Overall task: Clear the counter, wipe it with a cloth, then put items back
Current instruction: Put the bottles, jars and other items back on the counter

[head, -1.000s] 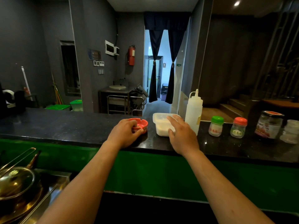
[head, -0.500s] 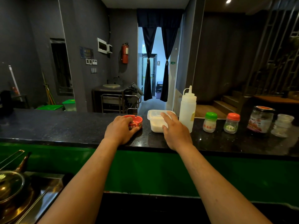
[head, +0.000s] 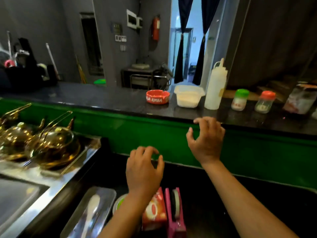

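On the counter [head: 103, 98], ashtray [head: 157, 97] lies left of tub [head: 188, 96].

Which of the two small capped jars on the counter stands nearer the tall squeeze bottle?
The green-capped jar: it stands right beside the squeeze bottle, while the orange-capped jar sits farther right.

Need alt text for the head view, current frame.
Both hands, left hand and right hand, hover empty with loosely curled fingers below a dark counter holding a red ashtray, plastic tub, squeeze bottle and small jars.
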Tool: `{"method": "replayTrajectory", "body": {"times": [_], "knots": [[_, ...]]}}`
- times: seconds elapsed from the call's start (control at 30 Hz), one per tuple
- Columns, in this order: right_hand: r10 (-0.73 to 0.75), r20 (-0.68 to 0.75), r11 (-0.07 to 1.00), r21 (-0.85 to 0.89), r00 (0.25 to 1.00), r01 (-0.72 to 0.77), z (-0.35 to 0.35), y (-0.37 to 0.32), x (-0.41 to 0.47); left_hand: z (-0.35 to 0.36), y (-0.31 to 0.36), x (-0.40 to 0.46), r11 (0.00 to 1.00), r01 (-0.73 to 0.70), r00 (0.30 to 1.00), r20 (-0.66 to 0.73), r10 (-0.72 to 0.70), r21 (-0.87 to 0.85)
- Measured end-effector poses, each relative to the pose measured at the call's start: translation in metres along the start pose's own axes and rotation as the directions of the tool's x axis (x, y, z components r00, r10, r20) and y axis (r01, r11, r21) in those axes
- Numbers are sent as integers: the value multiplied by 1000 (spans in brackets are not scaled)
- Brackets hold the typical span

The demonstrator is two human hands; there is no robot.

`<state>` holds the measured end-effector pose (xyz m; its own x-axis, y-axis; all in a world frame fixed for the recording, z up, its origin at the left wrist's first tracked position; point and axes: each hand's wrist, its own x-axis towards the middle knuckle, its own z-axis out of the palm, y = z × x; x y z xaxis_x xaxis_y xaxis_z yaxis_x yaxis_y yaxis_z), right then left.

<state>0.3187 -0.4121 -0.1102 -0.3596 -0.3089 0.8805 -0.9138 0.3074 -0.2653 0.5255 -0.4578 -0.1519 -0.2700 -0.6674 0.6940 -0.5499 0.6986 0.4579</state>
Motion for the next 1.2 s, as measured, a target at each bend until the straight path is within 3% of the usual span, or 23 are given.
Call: {"method": "replayTrajectory", "body": {"times": [0.07,0.13,0.23,0.3,0.37,0.53,0.63,0.73,0.87,1.1,1.2], "knots": [[92,88,991,86,992,-100,-12,-2,-59,-4,-6,-58,997,79,991,107,-78,-6],[246,276,939,170,929,-299,-23,-5,-121,-4,-11,-113,989,148,960,238,-150,27],[452,561,813,60,694,-579,-41,-12,-193,-2,-14,-169,966,231,868,423,-259,118],[492,705,766,-71,511,-639,-53,-17,-224,4,-16,-188,949,251,811,495,-313,189],[475,777,760,-126,413,-638,-62,-19,-245,10,-17,-196,939,228,772,541,-335,256],[381,823,826,-98,422,-555,-62,-11,-269,24,-15,-199,907,123,694,619,-369,402],[405,791,831,-108,459,-546,-62,-5,-265,31,-12,-199,894,136,736,561,-379,426],[468,767,785,-133,438,-605,-61,13,-265,42,-7,-199,877,174,784,475,-399,449],[403,833,804,-125,379,-582,-50,37,-264,59,0,-193,821,176,823,377,-426,543],[418,812,775,-84,407,-627,-54,52,-275,79,3,-181,709,171,769,357,-530,684],[448,788,750,-74,423,-657,-70,66,-280,83,7,-177,706,199,762,346,-548,680]]}}
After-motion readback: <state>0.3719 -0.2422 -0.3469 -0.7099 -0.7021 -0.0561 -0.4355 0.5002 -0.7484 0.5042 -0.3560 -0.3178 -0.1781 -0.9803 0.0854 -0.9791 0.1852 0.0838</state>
